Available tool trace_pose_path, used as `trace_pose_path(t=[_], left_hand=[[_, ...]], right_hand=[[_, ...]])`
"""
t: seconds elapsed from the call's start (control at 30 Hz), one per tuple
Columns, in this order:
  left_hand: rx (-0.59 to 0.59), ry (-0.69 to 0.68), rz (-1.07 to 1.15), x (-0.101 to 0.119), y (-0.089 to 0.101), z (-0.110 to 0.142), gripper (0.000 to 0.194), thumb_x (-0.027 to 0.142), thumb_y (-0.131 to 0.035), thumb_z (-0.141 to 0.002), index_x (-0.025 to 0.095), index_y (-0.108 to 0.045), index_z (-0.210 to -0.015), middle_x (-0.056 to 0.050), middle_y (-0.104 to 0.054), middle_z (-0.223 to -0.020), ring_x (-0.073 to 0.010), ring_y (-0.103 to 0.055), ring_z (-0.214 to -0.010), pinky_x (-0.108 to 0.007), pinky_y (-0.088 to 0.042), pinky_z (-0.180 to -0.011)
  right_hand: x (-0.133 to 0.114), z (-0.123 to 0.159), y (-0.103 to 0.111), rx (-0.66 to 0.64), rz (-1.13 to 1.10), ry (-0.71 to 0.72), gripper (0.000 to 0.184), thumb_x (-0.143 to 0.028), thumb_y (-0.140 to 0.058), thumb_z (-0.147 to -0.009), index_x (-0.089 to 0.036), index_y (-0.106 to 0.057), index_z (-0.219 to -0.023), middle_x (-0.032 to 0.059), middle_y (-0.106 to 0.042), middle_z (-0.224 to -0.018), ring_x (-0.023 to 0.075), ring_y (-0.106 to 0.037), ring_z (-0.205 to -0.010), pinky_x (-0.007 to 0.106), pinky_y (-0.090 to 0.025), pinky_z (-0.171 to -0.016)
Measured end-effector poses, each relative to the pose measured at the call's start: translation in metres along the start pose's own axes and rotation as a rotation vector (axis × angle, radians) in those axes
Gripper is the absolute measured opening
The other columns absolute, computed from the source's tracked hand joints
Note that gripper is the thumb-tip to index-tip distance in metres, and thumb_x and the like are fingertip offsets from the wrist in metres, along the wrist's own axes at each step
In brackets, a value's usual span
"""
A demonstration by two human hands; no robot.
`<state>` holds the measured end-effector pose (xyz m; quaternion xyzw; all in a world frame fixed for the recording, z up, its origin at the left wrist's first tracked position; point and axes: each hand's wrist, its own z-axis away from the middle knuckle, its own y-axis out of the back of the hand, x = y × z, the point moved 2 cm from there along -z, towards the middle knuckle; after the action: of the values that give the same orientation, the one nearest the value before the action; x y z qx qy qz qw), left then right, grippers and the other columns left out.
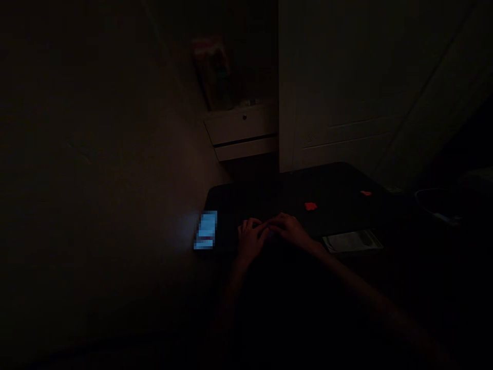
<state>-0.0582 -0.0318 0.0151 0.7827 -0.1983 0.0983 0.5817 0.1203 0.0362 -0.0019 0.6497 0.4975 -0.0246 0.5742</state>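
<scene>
The room is very dark. Over the near part of a dark table (262, 198), my left hand (251, 240) and my right hand (288, 228) meet, fingers curled inward and touching. Between them shows a faint purplish patch (271, 233), too dim to name. Both hands look closed around that spot. Past my right hand lies a small orange-red lump (310, 206) with an uneven outline. A second, smaller orange-red piece (365, 193) is farther right on the tabletop.
A lit, blurred screen (206, 230) glows at the table's left end, beside a wall (127, 154). Right of my forearm is a flat, pale rectangular item (352, 241) at the near edge. Behind stand a drawer unit (242, 126) and a pale panel (331, 92).
</scene>
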Motion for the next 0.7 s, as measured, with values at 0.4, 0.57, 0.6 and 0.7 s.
trace_pose_path(t=[0.4,0.57,0.6,0.7], left_hand=[[0.074,0.060,0.038,-0.0022,-0.0021,0.0000,0.027,0.042,-0.066,-0.095,0.024,-0.071,-0.115,-0.006,-0.065,-0.118,-0.0246,-0.055,-0.113,-0.041,-0.042,-0.099],[0.117,0.068,0.062,-0.0032,-0.0010,0.0011,0.023,0.043,-0.067,-0.094,0.023,-0.072,-0.104,-0.006,-0.066,-0.112,-0.0244,-0.056,-0.111,-0.040,-0.044,-0.098],[0.114,0.062,0.060,-0.0033,-0.0010,0.0012,0.022,0.043,-0.067,-0.094,0.024,-0.072,-0.103,-0.005,-0.066,-0.112,-0.0242,-0.056,-0.110,-0.040,-0.044,-0.098],[0.114,0.051,0.061,-0.0037,-0.0010,0.0015,0.021,0.042,-0.067,-0.094,0.024,-0.073,-0.104,-0.005,-0.066,-0.111,-0.0236,-0.056,-0.110,-0.040,-0.044,-0.098]], right_hand=[[-0.0083,0.0040,-0.0013,-0.020,0.191,0.152,0.026,-0.026,-0.056,-0.102,-0.023,-0.072,-0.122,0.0112,-0.066,-0.111,0.0248,-0.063,-0.103,0.040,-0.051,-0.091],[-0.0054,0.0053,-0.0012,0.045,0.041,0.076,0.024,-0.031,-0.059,-0.101,-0.022,-0.070,-0.121,0.0093,-0.066,-0.111,0.0224,-0.065,-0.102,0.037,-0.053,-0.091],[-0.0045,0.0058,-0.0010,0.060,0.014,0.056,0.024,-0.033,-0.060,-0.101,-0.022,-0.070,-0.119,0.0087,-0.066,-0.109,0.0214,-0.066,-0.099,0.035,-0.053,-0.090],[-0.0035,0.0069,0.0000,0.083,0.000,0.032,0.020,-0.035,-0.062,-0.099,-0.021,-0.073,-0.109,0.0077,-0.066,-0.104,0.0207,-0.066,-0.094,0.034,-0.054,-0.087]])
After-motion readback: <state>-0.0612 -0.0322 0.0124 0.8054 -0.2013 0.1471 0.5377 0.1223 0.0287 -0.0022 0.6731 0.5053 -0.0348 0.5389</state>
